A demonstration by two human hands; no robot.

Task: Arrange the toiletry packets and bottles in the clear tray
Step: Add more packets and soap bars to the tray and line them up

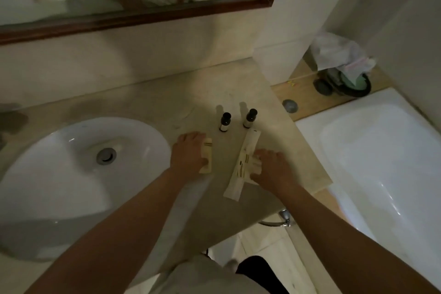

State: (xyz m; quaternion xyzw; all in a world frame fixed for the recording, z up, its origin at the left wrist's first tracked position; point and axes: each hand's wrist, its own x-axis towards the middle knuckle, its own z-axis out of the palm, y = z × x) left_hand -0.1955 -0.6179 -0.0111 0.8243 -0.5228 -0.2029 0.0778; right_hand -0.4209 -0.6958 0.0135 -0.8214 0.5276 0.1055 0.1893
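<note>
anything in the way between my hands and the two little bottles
Nothing stands between the left hand and the left bottle, only bare counter. The far end of the long packet lies just in front of the right bottle, on the right hand's path.
</note>
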